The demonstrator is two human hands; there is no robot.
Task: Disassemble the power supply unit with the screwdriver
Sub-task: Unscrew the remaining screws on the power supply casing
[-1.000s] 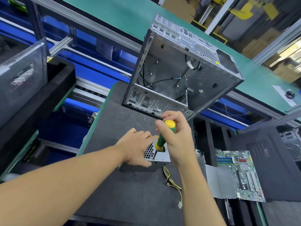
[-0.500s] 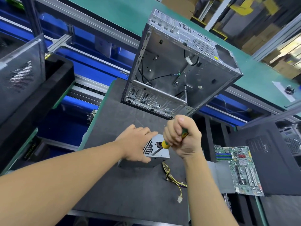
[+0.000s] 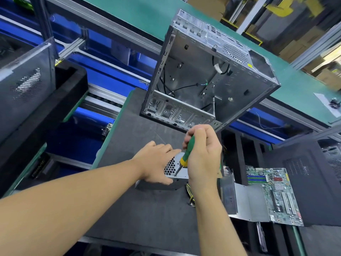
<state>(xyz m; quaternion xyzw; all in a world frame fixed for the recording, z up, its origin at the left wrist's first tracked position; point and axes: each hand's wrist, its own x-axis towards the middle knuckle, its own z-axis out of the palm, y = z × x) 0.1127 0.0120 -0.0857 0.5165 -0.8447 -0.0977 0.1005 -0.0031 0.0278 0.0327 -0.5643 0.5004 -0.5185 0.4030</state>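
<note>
A grey metal power supply unit (image 3: 181, 173) with a honeycomb vent lies on the dark mat, mostly hidden under my hands. My left hand (image 3: 156, 162) rests flat on its left side with fingers stretched over the top. My right hand (image 3: 202, 156) grips a green and yellow screwdriver (image 3: 186, 155), held steeply with its tip down on the unit's top face near the vent. Yellow and black wires (image 3: 191, 195) trail out from under the unit toward me.
An empty open computer case (image 3: 212, 74) stands just behind my hands. A motherboard (image 3: 276, 193) and a grey metal panel (image 3: 249, 202) lie at the right. The dark mat (image 3: 147, 218) has bare room in front. A black bin (image 3: 46, 111) and mesh panel sit at the left.
My right hand has tilted the screwdriver from a flat angle to steep again, tip staying on the unit. My left hand has kept its place on the unit.
</note>
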